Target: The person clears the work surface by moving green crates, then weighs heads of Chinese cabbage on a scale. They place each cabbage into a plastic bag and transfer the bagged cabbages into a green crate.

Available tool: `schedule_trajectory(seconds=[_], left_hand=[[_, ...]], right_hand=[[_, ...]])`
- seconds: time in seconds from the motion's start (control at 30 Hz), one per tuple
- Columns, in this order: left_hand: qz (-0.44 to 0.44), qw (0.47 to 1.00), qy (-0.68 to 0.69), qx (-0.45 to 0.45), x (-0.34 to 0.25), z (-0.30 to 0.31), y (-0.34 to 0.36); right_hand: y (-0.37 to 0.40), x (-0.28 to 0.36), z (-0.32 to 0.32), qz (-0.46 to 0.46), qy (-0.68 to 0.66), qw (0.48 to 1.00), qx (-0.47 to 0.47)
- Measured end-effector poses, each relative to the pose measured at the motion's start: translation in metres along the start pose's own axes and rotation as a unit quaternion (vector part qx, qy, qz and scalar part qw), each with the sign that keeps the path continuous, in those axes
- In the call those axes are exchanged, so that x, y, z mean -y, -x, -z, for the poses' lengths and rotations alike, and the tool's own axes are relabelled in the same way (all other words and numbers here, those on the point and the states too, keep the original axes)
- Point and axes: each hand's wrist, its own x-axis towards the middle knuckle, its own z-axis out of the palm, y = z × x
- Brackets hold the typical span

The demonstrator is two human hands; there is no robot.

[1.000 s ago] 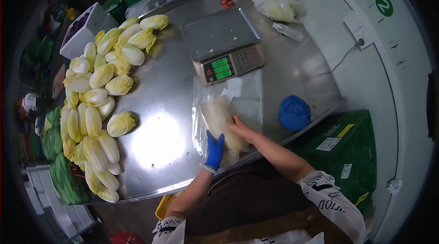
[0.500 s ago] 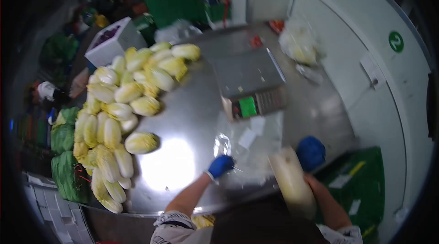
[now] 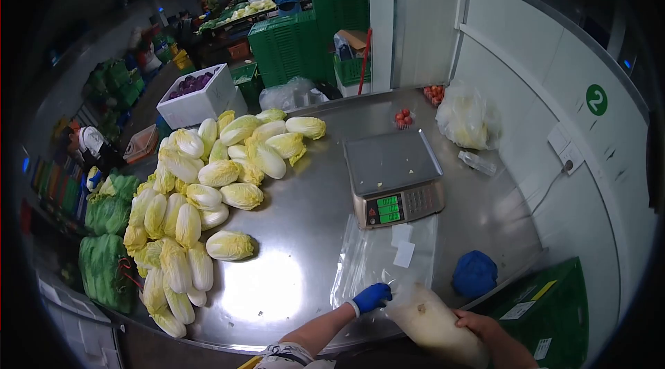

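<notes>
My left hand (image 3: 373,298), in a blue glove, has its fingers pinched at the edge of a clear plastic bag (image 3: 353,265) lying on the metal table. Bare and wrapped round one side of a large pale, bagged-looking vegetable (image 3: 436,324), my right hand (image 3: 478,325) holds it at the table's front edge. The vegetable's upper end is close to the gloved fingers. Two white labels (image 3: 404,254) rest on the plastic, just below a digital scale (image 3: 393,168) with a green lit display.
Many napa cabbages (image 3: 188,223) are heaped at the left. A blue ball-like bundle (image 3: 475,273) sits at the right near a green crate (image 3: 547,307). Tomatoes (image 3: 403,118) and a bag of cabbage (image 3: 468,117) are behind. A person (image 3: 93,144) is at the far left.
The view has tilted up, so the table appears lower. The pale vegetable now lies more slanted, its upper end nearer my left hand, and my right hand still grips it.
</notes>
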Motion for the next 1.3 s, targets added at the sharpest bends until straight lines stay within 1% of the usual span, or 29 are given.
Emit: schedule_trajectory(seconds=[0.03, 0.07, 0.13, 0.17, 0.23, 0.27, 0.3, 0.37, 0.4, 0.43, 0.47, 0.5, 0.53, 0.57, 0.6, 0.67, 0.7, 0.73, 0.8, 0.83, 0.93, 0.97, 1.07, 1.1, 1.2, 1.23, 1.3], left_hand=[[0.01, 0.999, 0.05, 0.008, 0.012, -0.004, 0.002], [0.032, 0.996, 0.082, 0.003, 0.011, -0.002, 0.002], [0.074, 0.987, 0.145, -0.006, -0.005, 0.008, -0.004], [0.081, 0.981, 0.175, -0.018, -0.018, 0.012, -0.008], [0.056, 0.982, 0.171, -0.049, -0.05, 0.016, -0.014], [0.045, 0.983, 0.166, -0.066, -0.057, 0.02, -0.015], [0.058, 0.998, 0.009, -0.024, -0.055, 0.016, -0.014], [0.088, 0.995, 0.038, -0.007, -0.064, 0.017, -0.014], [0.098, 0.994, 0.051, 0.001, -0.072, 0.021, -0.019], [0.086, 0.992, 0.041, -0.082, -0.082, 0.024, -0.026], [0.091, 0.989, 0.066, -0.097, -0.095, 0.036, -0.027], [0.099, 0.984, 0.094, -0.114, -0.11, 0.054, -0.031], [0.105, 0.978, 0.118, -0.134, -0.121, 0.067, -0.032], [0.1, 0.979, 0.121, -0.133, -0.127, 0.07, -0.03], [0.065, 0.99, 0.049, -0.114, -0.127, 0.067, -0.03], [-0.011, 0.992, -0.1, -0.071, -0.126, 0.059, -0.032], [0.006, 0.987, -0.118, -0.108, -0.141, 0.061, -0.031], [-0.006, 0.977, -0.097, -0.19, -0.14, 0.06, -0.034], [-0.026, 0.938, -0.048, -0.342, -0.145, 0.056, -0.031], [-0.014, 0.931, -0.02, -0.364, -0.147, 0.057, -0.03], [0.003, 0.929, -0.109, -0.353, -0.147, 0.078, -0.021], [0.009, 0.931, -0.13, -0.34, -0.144, 0.084, -0.018], [-0.033, 0.932, -0.139, -0.333, -0.133, 0.08, -0.018], [-0.01, 0.936, -0.133, -0.326, -0.132, 0.075, -0.02], [0.092, 0.925, 0.034, -0.367, -0.12, 0.071, -0.021], [0.069, 0.918, -0.035, -0.389, -0.113, 0.077, -0.021], [0.077, 0.934, -0.11, -0.33, -0.11, 0.091, -0.012]], right_hand=[[0.003, -0.002, 0.0, -0.013, -0.007, 1.0, -0.007], [0.006, -0.003, -0.001, -0.027, -0.015, 0.999, -0.014], [0.013, 0.002, -0.006, -0.026, -0.024, 0.999, -0.014], [0.017, 0.006, -0.008, -0.025, -0.028, 0.999, -0.015], [0.023, 0.009, -0.009, -0.002, -0.044, 0.999, 0.0], [0.022, 0.011, -0.011, 0.01, -0.051, 0.999, 0.012], [0.02, 0.013, -0.014, -0.007, -0.029, 1.0, -0.005], [0.019, 0.019, -0.021, -0.04, 0.018, 0.998, -0.041], [0.026, 0.027, -0.031, -0.034, 0.003, 0.995, -0.09], [0.041, 0.034, -0.047, -0.026, -0.016, 0.99, -0.138], [0.056, 0.04, -0.066, -0.025, -0.038, 0.982, -0.185], [0.066, 0.057, -0.082, -0.062, -0.082, 0.981, -0.167], [0.062, 0.063, -0.091, -0.086, -0.077, 0.976, -0.185], [0.058, 0.069, -0.098, -0.108, -0.07, 0.971, -0.204], [0.056, 0.072, -0.103, -0.128, -0.065, 0.964, -0.223], [0.056, 0.073, -0.104, -0.08, -0.049, 0.976, -0.195], [0.055, 0.073, -0.103, -0.055, -0.039, 0.981, -0.181], [0.053, 0.074, -0.102, -0.028, -0.028, 0.985, -0.167], [0.051, 0.071, -0.102, 0.018, -0.012, 0.991, -0.136], [0.051, 0.07, -0.104, 0.037, -0.006, 0.992, -0.119], [0.076, 0.113, -0.164, 0.016, -0.097, 0.981, -0.165], [0.068, 0.11, -0.156, 0.012, -0.083, 0.982, -0.172], [0.063, 0.108, -0.157, 0.025, -0.078, 0.983, -0.163], [0.063, 0.106, -0.155, 0.026, -0.079, 0.983, -0.162], [0.059, 0.098, -0.148, 0.031, -0.085, 0.983, -0.161], [0.058, 0.095, -0.145, 0.033, -0.088, 0.982, -0.163], [0.057, 0.091, -0.139, 0.037, -0.094, 0.981, -0.166]])
